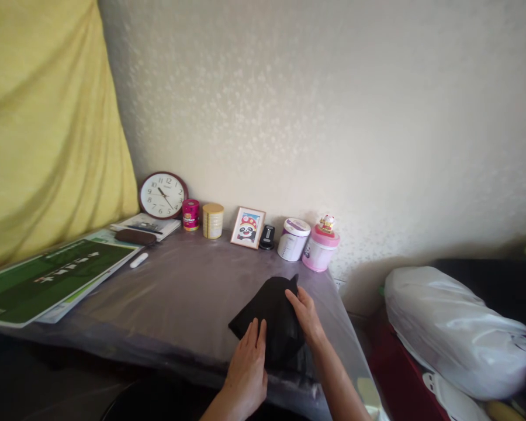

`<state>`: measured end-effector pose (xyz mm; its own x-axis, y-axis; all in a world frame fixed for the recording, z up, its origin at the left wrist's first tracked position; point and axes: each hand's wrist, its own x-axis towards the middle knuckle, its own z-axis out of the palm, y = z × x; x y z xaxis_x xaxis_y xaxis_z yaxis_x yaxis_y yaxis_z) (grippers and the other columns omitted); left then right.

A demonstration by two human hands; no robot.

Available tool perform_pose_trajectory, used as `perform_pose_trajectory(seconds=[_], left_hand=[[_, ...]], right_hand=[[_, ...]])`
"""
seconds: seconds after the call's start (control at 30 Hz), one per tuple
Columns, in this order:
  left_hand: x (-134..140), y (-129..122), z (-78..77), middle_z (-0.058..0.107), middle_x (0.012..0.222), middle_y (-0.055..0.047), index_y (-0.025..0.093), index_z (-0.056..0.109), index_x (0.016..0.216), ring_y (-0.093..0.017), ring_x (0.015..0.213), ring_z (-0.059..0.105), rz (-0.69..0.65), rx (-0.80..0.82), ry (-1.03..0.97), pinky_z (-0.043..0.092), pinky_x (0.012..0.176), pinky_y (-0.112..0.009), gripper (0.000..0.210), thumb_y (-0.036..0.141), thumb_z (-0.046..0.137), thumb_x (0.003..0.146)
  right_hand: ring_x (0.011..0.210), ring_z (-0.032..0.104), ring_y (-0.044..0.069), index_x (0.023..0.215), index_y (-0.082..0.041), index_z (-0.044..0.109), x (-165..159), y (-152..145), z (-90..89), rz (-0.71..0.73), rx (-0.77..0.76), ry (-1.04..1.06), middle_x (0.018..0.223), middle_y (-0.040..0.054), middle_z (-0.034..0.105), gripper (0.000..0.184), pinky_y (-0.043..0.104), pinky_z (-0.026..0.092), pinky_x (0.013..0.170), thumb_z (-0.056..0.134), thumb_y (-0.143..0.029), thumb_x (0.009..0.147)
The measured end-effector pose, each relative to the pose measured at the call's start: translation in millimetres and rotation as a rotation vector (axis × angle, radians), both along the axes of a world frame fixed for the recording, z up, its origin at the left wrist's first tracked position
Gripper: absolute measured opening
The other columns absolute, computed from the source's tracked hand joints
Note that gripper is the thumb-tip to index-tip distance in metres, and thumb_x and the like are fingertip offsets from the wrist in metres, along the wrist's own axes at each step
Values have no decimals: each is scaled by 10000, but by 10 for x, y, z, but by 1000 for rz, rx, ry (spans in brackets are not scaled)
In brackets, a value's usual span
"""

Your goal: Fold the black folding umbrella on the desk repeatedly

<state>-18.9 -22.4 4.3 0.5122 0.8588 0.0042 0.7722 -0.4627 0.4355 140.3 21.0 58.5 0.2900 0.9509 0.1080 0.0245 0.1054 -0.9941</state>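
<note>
A black, limp piece that looks like a cloth bag (275,298) lies near the front right part of the table, its far corner raised to a point. My right hand (305,313) grips its right edge, thumb on top and the other fingers partly hidden behind it. My left hand (248,365) rests at its near left side, fingers stretched out and laid against the black material. The left thumb is out of sight. The bag's lower part hangs in shadow near the table's front edge, and whatever may be inside it cannot be seen.
Along the wall stand a clock (163,196), a pink can (191,215), a yellow tin (213,221), a panda picture (248,228), a black stapler-like object (267,238) and two tubs (293,241). Green boards (56,278) lie left. A white stuffed bag (456,327) sits right.
</note>
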Motion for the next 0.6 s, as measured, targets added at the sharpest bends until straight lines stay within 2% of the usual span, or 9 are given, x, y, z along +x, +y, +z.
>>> perform_pose_trajectory(seconds=[0.17, 0.33, 0.5, 0.6], left_hand=[[4, 27, -38, 146, 1495, -156, 51, 190, 1393, -249, 1373, 157, 9, 3, -1, 217, 1115, -355, 864, 32, 464, 574], [-1, 47, -107, 198, 1485, -155, 55, 253, 1375, -261, 1363, 196, 14, 29, -37, 224, 1110, -372, 821, 64, 471, 583], [-24, 44, -181, 282, 1451, -175, 45, 322, 1342, -271, 1343, 252, 38, 89, -45, 251, 1098, -384, 714, 133, 475, 650], [-47, 28, -202, 372, 1401, -184, 45, 353, 1322, -288, 1306, 328, 49, 138, -27, 305, 1069, -412, 634, 183, 462, 712]], right_hand=[[652, 591, 188, 840, -177, 618, -132, 282, -195, -36, -1, -141, 676, 15, 638, 369, 288, 481, 591, 603, -514, 692], [622, 555, 164, 822, -169, 611, -142, 448, -389, -68, -2, -328, 635, 0, 601, 301, 258, 442, 548, 566, -447, 717], [542, 492, 133, 776, -169, 587, -154, 524, -433, -144, -77, -599, 581, -29, 532, 175, 247, 393, 528, 561, -329, 714], [553, 512, 137, 825, -164, 592, -141, 562, -455, -145, -153, -713, 570, -29, 528, 183, 244, 384, 536, 561, -317, 730]])
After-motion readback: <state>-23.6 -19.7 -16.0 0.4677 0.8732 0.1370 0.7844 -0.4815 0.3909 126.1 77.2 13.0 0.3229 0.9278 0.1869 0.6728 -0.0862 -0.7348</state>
